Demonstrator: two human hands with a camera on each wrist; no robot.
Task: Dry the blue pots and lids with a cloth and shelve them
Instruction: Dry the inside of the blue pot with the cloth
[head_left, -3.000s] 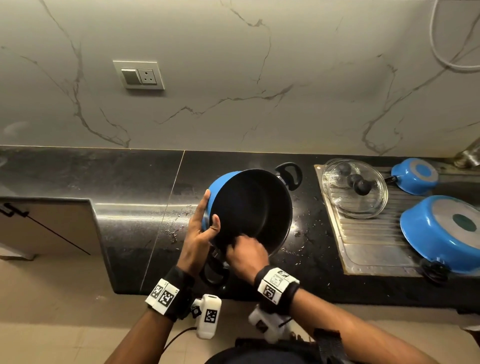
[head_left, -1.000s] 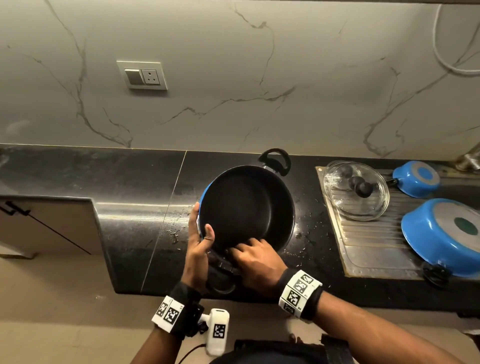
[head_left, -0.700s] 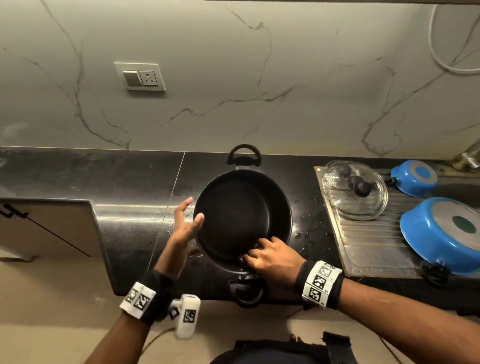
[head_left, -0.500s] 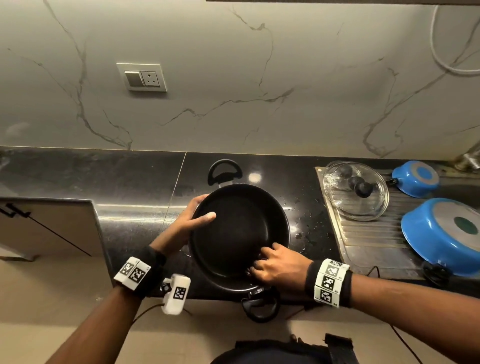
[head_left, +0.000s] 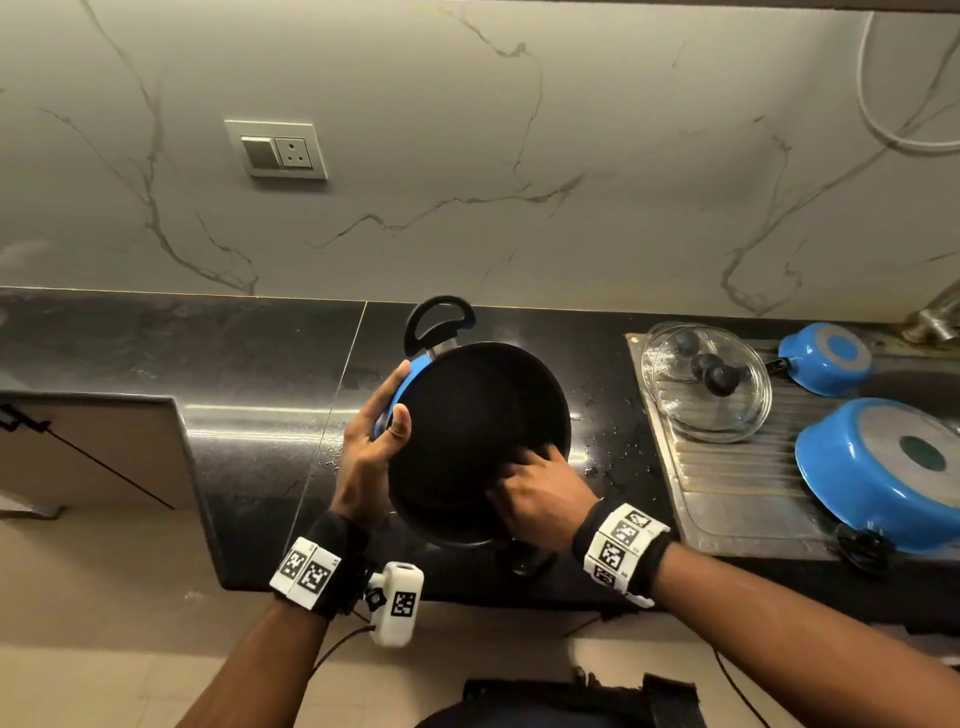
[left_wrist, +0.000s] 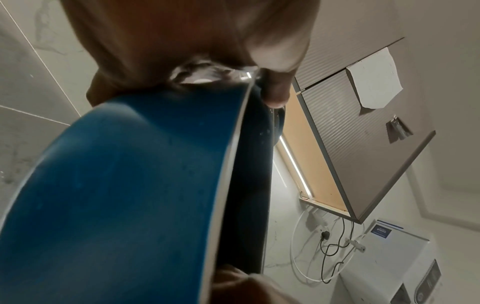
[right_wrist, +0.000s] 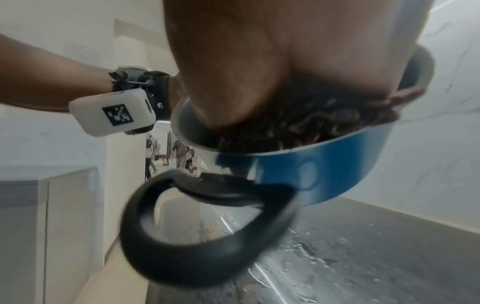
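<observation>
you have the blue pot (head_left: 480, 441) tipped up off the desk (head_left: 260, 374), its dark inside turned toward you so the right hand (head_left: 540, 499) can reach in. your left hand (head_left: 371, 447) grips the rim, thumb hooked over the edge and fingers (head_left: 389, 384) behind on the blue wall, which steadies the pot against the rubbing. your right fingers are curled down inside near the lower wall, pressing a dark cloth (right_wrist: 298, 125) that only the right wrist view shows. the glass lids (head_left: 706, 384) and two more blue pans (head_left: 883, 467) lie upside down on the steel drainboard (head_left: 737, 499), likely draining until you get to them.
</observation>
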